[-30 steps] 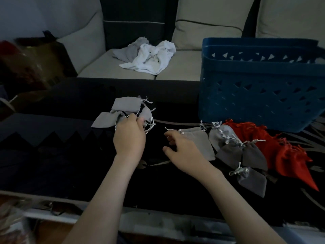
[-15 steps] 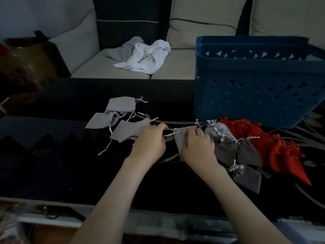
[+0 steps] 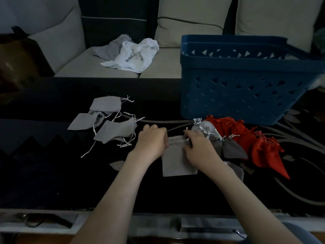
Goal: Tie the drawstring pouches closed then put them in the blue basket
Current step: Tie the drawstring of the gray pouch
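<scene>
A grey drawstring pouch [image 3: 175,161] lies on the dark table between my hands. My left hand [image 3: 152,140] grips its mouth on the left side, and my right hand [image 3: 199,148] pinches the mouth and its cord on the right. Three flat grey pouches [image 3: 112,131] with loose cords lie to the left. To the right sit several gathered grey pouches [image 3: 232,148] and a heap of red pouches [image 3: 260,143]. The blue basket [image 3: 246,95] stands behind them at the back right.
The table [image 3: 52,173] is black with a pale leaf pattern on its right side. Behind it is a beige sofa [image 3: 175,67] with crumpled white and grey cloths [image 3: 131,55]. A dark bag [image 3: 19,60] stands at the far left.
My left hand left the flat pouches at the left and came to the pouch in the middle. Both hands now hold that pouch's mouth, and it has been drawn nearer to me.
</scene>
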Available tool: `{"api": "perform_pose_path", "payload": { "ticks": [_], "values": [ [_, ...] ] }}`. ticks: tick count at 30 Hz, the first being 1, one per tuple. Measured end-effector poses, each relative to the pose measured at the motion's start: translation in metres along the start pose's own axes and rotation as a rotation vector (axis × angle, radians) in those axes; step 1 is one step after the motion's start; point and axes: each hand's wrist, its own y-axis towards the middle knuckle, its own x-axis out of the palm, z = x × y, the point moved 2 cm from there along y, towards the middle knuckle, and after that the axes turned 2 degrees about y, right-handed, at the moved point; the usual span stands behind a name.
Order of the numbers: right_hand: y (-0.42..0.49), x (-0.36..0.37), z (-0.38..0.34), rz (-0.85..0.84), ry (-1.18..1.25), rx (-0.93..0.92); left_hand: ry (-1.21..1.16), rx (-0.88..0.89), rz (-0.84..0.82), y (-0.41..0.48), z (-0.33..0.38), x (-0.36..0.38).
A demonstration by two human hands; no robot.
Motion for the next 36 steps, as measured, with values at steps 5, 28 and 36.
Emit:
{"api": "perform_pose_path", "payload": {
  "ticks": [5,28,36],
  "values": [
    [0.002,-0.009,0.004,0.104,0.065,-0.068,-0.020,0.089,0.183,-0.004,0.020,-0.018],
    [-0.007,-0.075,0.042,0.140,0.646,0.016,-0.440,-0.071,-0.005,-0.001,0.053,-0.033],
    [-0.006,-0.083,0.047,0.234,0.413,-0.021,-0.726,-0.135,-0.027,0.002,0.047,-0.029]
  ]
}}
